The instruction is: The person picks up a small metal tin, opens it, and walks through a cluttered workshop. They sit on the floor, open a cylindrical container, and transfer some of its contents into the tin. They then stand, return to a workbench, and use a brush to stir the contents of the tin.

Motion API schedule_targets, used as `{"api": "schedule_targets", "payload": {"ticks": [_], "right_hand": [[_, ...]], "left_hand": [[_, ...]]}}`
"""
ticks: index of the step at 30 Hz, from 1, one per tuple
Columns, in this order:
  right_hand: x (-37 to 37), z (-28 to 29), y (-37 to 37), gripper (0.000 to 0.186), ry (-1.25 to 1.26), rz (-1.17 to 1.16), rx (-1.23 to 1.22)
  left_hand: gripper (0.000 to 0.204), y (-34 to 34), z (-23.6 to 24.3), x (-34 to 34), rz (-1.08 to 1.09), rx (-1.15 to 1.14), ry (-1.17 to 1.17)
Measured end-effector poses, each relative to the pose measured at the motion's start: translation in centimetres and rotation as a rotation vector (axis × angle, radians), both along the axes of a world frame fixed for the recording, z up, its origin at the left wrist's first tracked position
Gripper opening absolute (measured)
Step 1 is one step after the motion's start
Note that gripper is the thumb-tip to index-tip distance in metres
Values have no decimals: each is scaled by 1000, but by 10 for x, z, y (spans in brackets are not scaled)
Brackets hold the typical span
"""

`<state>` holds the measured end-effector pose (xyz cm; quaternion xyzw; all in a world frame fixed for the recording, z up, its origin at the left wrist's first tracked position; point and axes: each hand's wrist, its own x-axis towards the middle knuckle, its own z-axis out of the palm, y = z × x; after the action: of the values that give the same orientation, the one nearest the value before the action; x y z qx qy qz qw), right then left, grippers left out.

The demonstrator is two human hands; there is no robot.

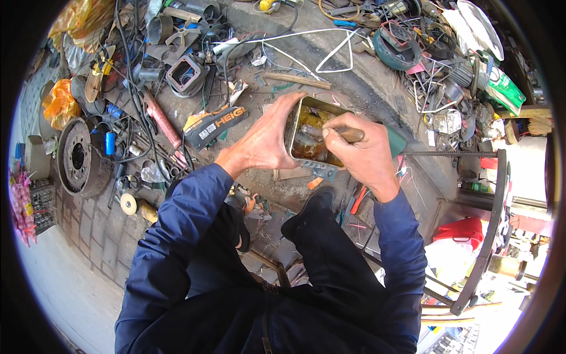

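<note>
My left hand (266, 140) grips the left side of an open rectangular metal tin (295, 154), with the thumb and fingers spread along its wall. The tin is tilted so that its inside faces up at me. A wet, yellow-brown, glossy substance (312, 121) coats the inside. My right hand (370, 147) is closed on a tool with a short, rounded wooden handle (352, 134), held over the tin's mouth. The tool's working end points down into the tin, and its kind cannot be made out. Both hands are in front of me, above the littered ground.
Scrap metal, cables and a square housing (186, 75) lie at the far left, near a rusty wheel drum (79, 156). A bent white rod (336, 69) and a green round basin (396, 50) lie ahead. A dark metal frame (498, 212) stands at right. My shoe (315, 206) is below the tin.
</note>
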<state>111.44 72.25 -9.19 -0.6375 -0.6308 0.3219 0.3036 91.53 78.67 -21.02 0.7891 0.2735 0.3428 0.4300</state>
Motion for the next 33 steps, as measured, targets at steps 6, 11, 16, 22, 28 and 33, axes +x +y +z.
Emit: {"api": "schedule_targets", "payload": {"ticks": [6, 11, 16, 22, 28, 33], "right_hand": [[13, 19, -5, 12, -91, -32, -66], [6, 15, -5, 11, -196, 81, -121], [2, 10, 2, 12, -48, 2, -23], [8, 16, -1, 12, -178, -75, 16], [7, 13, 3, 10, -31, 61, -130], [12, 14, 9, 10, 10, -74, -25]], "left_hand": [[121, 1, 3, 3, 10, -9, -22], [119, 1, 5, 1, 12, 32, -22], [119, 0, 5, 2, 4, 6, -42], [118, 3, 5, 0, 2, -25, -34], [119, 1, 5, 1, -4, -31, -46], [119, 2, 6, 2, -6, -42, -55]]}}
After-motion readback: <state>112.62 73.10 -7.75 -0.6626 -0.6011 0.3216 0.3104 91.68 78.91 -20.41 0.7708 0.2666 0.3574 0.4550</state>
